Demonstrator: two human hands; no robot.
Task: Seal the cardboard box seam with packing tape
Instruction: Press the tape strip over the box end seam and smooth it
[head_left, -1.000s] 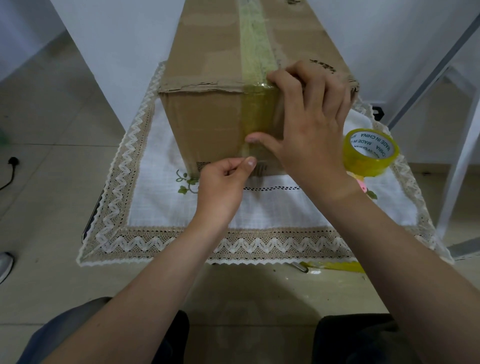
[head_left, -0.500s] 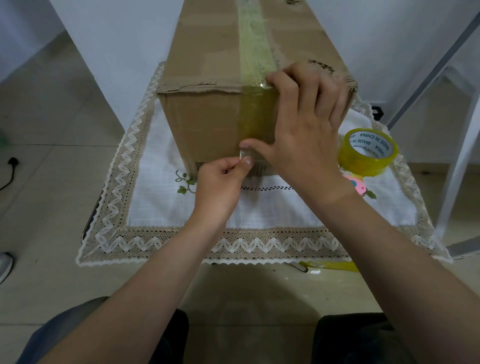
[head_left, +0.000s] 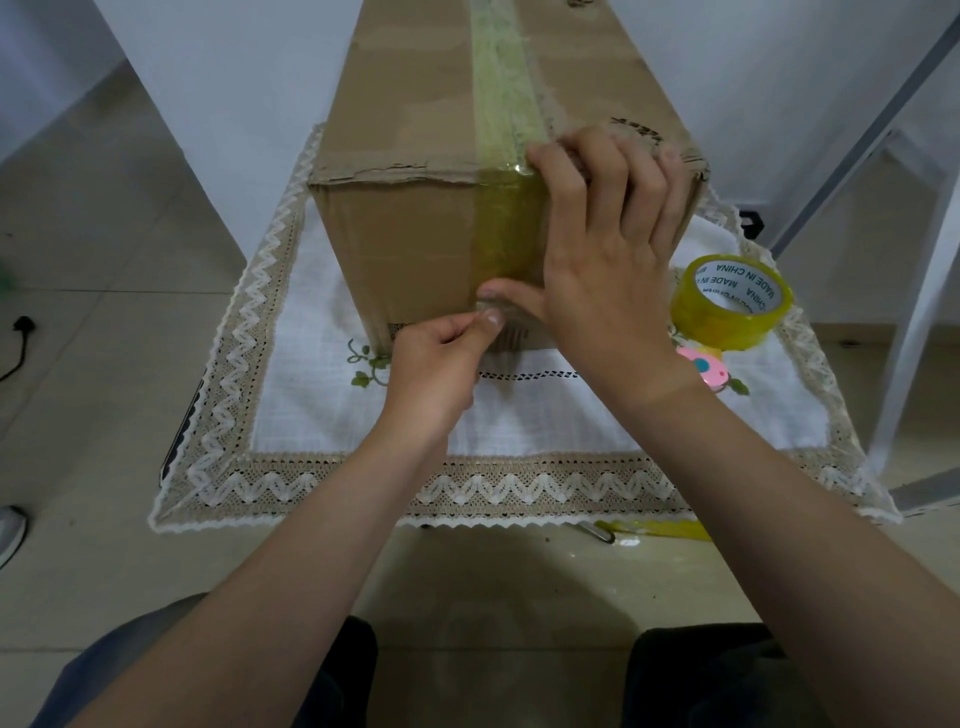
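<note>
Thumb lower; tape roll (head_left: 732, 302) beside box (head_left: 405, 228).

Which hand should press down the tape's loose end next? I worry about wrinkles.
Probably the right hand: its thumb already rests on the tape strip above the end that the left hand pinches.

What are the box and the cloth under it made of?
Box: corrugated cardboard, matte brown; the ragged torn top edge shows its layers. Cloth: looks like woven white fabric with a beige lace zigzag border and embroidered leaves; fibre type unclear.
</note>
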